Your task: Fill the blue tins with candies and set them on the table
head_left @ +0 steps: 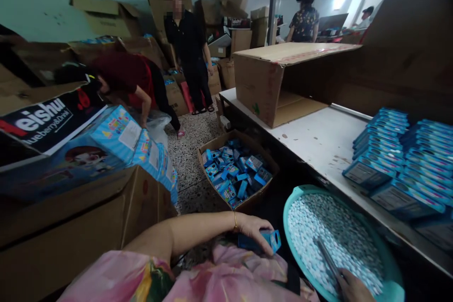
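Observation:
My left hand (255, 230) is closed around a small blue carton (275, 240) held over my lap, with its end flap standing up at the right. At the lower right, my right hand (352, 288) grips the grey handle of a scoop-like tool (327, 257). The tool's far end rests among small white pellets (339, 226), so its exact shape is hard to make out. Those pellets fill a turquoise basin (288, 217) to the right of my left hand. Just ahead stands an open cardboard box (244, 205) filled with loose blue cartons (226, 170).
A white table (307, 130) on the right bears stacked blue cartons (380, 146) and a big open cardboard box (258, 87). Brown boxes (141, 207) and blue printed packs (116, 132) crowd my left. One person (123, 75) bends there; another (186, 42) stands beyond.

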Demonstrator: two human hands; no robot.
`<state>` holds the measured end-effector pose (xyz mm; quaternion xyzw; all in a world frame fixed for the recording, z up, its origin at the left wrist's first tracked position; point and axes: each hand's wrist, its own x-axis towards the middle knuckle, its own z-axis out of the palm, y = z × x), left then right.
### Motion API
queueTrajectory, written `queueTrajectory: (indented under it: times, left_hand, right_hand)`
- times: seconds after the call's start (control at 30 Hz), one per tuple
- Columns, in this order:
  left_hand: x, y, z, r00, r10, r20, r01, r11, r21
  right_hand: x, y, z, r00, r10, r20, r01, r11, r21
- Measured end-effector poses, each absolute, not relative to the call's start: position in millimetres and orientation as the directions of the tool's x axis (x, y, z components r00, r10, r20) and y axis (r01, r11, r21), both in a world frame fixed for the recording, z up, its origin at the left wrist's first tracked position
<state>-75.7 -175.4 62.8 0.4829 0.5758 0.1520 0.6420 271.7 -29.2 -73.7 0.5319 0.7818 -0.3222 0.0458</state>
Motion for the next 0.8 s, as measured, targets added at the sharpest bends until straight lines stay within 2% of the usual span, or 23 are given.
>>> queueTrajectory:
  times: [0.1,0.17,0.27,0.4,0.53,0.8]
  left_hand:
    - [-70.9,-183.6,66.8,0.171,0.806,-0.567,0.038,0.57,0.821]
    - [-65.7,-185.8,72.6,0.156,0.848,-0.506,-0.191,0.529,0.827]
    - [-55.7,-184.4,85.8,0.188,0.868,-0.461,-0.384,0.496,0.778]
    - [-47.7,-173.5,100.6,0.355,0.801,-0.481,-0.471,0.598,0.649]
    - [-43.6,-158.9,103.6,0.483,0.8,-0.356,-0.487,0.584,0.65]
    - [-41.2,-129.0,90.2,0.416,0.79,-0.451,-0.42,0.607,0.675]
  right_hand:
    - [270.6,-34.3,-77.4,-0.458,0.748,-0.48,0.854,0.222,-0.47]
    - [265.6,-42.2,-70.2,-0.44,0.772,-0.458,0.869,0.239,-0.432]
    - [253.1,-55.0,-49.1,-0.417,0.799,-0.433,0.891,0.265,-0.369]
    - [238.0,-59.0,-22.9,-0.312,0.843,-0.438,0.933,0.185,-0.309]
    - [233.6,-57.2,-11.9,-0.276,0.863,-0.423,0.936,0.142,-0.321]
    - [244.2,-50.9,2.3,-0.318,0.84,-0.44,0.882,0.092,-0.462]
